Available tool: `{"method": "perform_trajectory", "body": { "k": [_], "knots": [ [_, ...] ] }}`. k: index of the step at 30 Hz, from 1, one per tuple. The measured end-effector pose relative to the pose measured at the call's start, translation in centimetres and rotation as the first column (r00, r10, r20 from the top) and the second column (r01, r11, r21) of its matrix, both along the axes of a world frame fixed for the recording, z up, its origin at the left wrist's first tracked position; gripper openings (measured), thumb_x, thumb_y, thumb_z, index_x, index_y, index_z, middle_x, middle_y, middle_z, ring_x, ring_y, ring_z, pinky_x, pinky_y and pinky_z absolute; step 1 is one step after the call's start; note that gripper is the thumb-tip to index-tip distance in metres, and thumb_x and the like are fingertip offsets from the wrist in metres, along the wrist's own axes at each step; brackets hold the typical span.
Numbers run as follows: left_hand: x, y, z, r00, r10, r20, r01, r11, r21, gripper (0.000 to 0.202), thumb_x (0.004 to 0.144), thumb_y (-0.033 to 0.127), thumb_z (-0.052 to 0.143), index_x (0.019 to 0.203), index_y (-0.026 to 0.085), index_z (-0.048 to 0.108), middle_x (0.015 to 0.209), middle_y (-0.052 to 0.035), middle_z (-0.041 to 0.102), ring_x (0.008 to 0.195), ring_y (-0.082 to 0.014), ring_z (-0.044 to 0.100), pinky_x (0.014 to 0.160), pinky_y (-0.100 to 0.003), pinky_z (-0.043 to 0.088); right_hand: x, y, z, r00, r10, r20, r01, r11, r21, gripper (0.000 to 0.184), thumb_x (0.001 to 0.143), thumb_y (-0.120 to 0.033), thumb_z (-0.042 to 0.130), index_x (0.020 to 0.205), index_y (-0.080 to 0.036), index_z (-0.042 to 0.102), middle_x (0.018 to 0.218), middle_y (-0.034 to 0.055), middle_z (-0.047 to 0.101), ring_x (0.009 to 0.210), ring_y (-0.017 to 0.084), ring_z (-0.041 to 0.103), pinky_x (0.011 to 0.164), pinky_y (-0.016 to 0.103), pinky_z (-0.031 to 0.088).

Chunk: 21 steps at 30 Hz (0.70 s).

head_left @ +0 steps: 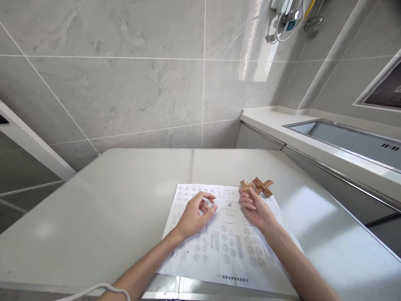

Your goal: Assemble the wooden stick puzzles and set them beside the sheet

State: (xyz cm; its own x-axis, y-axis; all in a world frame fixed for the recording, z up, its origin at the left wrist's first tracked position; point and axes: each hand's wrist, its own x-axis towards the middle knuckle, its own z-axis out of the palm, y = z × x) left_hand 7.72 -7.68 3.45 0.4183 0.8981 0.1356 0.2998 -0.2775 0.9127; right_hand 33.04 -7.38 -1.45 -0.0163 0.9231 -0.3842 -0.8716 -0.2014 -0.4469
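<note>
A large printed sheet with grey diagrams of puzzle-like shapes lies on the white table. My left hand rests above its left half, fingers loosely curled and thumb apart, with nothing in it. Over the sheet's upper right part, my right hand has thumb and fingers closed on a small notched wooden puzzle piece. Just beyond those fingertips are darker brown wooden pieces crossed together, at the sheet's far right corner. Whether they touch the held piece I cannot tell.
The white table has a seam across its middle. A grey tiled wall stands behind it. To the right runs a white counter with a glass-topped panel. A white cable crosses the near left edge.
</note>
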Motion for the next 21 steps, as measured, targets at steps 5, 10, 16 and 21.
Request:
{"method": "perform_trajectory", "body": {
  "k": [5, 10, 16, 21],
  "knots": [
    [0.1, 0.1, -0.1, 1.0, -0.01, -0.018, 0.01, 1.0, 0.026, 0.023, 0.097, 0.039, 0.065, 0.112, 0.022, 0.069, 0.1, -0.0041, 0.073, 0.075, -0.0149, 0.067, 0.073, -0.03, 0.054, -0.3, -0.2, 0.2, 0.995, 0.071, 0.065, -0.072, 0.997, 0.024, 0.029, 0.097, -0.033, 0.077, 0.09, -0.025, 0.05, 0.068, -0.0077, 0.041, 0.044, 0.006, 0.035, 0.029, 0.009, 0.033],
    [-0.1, 0.1, -0.7, 0.985, -0.034, -0.168, 0.059, 0.988, 0.146, 0.019, 0.101, 0.037, 0.061, 0.104, 0.022, 0.072, 0.074, 0.0013, 0.066, 0.064, -0.0142, 0.058, 0.063, -0.026, 0.048, -1.8, -0.9, 0.8, 0.957, 0.199, 0.21, -0.205, 0.979, 0.006, 0.036, 0.085, -0.023, 0.086, 0.077, -0.023, 0.051, 0.067, -0.007, 0.043, 0.046, 0.005, 0.029, 0.03, 0.01, 0.027],
    [-0.4, -0.4, -2.3, 0.84, -0.151, -0.521, 0.407, 0.811, 0.421, 0.026, 0.105, 0.021, 0.046, 0.097, 0.021, 0.07, 0.071, 0.0003, 0.07, 0.054, -0.0143, 0.057, 0.053, -0.027, 0.034, -3.5, -2.2, 2.0, 0.853, 0.309, 0.421, -0.341, 0.94, 0.002, 0.032, 0.087, -0.034, 0.087, 0.081, -0.019, 0.06, 0.071, -0.0035, 0.054, 0.052, 0.006, 0.038, 0.038, 0.014, 0.03],
    [-0.3, -0.4, -2.5, 0.79, -0.186, -0.584, 0.491, 0.763, 0.421, 0.022, 0.103, 0.018, 0.048, 0.097, 0.022, 0.069, 0.076, -0.0003, 0.075, 0.059, -0.0162, 0.065, 0.055, -0.027, 0.038, -4.0, -2.4, 2.1, 0.788, 0.346, 0.509, -0.401, 0.916, -0.002, 0.036, 0.083, -0.044, 0.087, 0.084, -0.02, 0.06, 0.072, -0.0045, 0.056, 0.054, 0.007, 0.041, 0.043, 0.019, 0.028]
  ]
}}
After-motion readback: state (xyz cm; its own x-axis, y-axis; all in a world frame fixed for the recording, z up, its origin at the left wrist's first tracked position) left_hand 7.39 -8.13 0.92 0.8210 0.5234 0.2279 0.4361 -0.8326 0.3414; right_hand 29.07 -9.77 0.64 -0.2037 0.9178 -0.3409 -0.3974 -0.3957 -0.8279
